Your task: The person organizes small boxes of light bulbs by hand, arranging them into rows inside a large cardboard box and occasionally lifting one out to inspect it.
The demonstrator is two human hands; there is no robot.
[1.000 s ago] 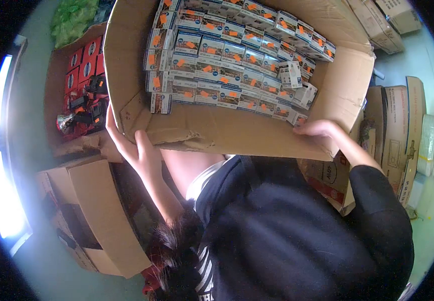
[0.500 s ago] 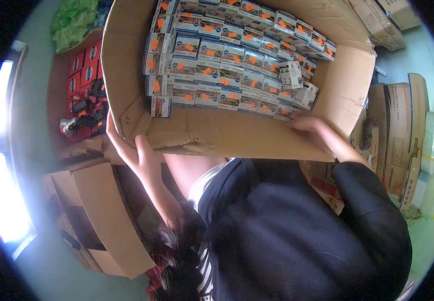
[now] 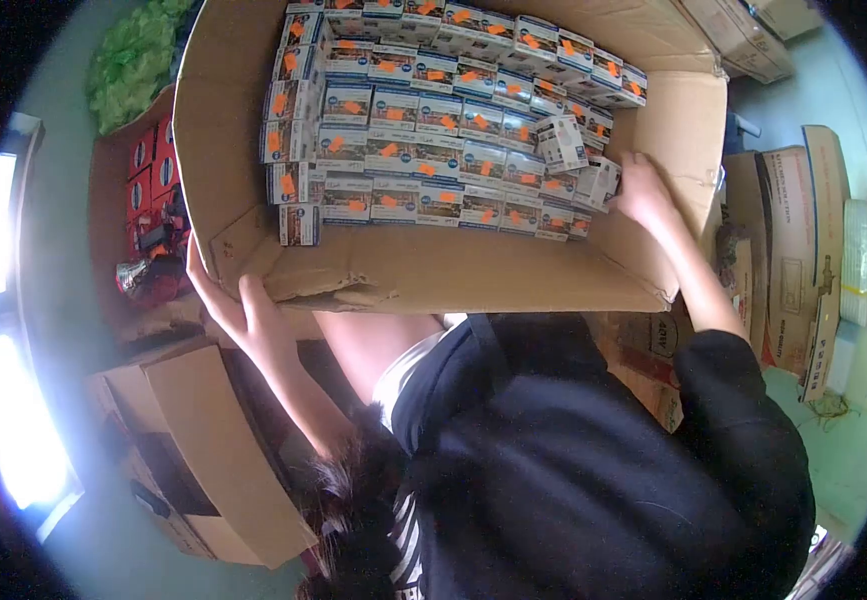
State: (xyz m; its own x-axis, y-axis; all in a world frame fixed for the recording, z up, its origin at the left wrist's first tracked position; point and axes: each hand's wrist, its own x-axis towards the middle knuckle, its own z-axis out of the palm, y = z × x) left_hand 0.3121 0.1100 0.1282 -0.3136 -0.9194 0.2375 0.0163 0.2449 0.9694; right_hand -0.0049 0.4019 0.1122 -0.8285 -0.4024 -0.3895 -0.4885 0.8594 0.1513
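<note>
A large open cardboard box [image 3: 473, 270] sits in front of me, packed with rows of small printed boxes [image 3: 438, 155] bearing orange stickers. My left hand [image 3: 243, 310] grips its near left corner, thumb over the rim and fingers along the outer side. Inside the right end, my right hand [image 3: 641, 192] has its fingers around the end of a small white box [image 3: 594, 182] lying tilted at the edge of the rows. Another small white box [image 3: 560, 143] rests askew on the stack just beside it. My right fingertips are partly hidden.
On the left are a carton of red boxes [image 3: 140, 190], a green plastic bag [image 3: 138, 65] and an open carton [image 3: 218, 440] lower down. Flat cartons [image 3: 798, 255] lean at the right. More cartons [image 3: 733, 40] stand at the upper right.
My right hand has moved up from the near wall to the small white box at the right end. The large box has shifted slightly left in view; my left hand keeps its grip.
</note>
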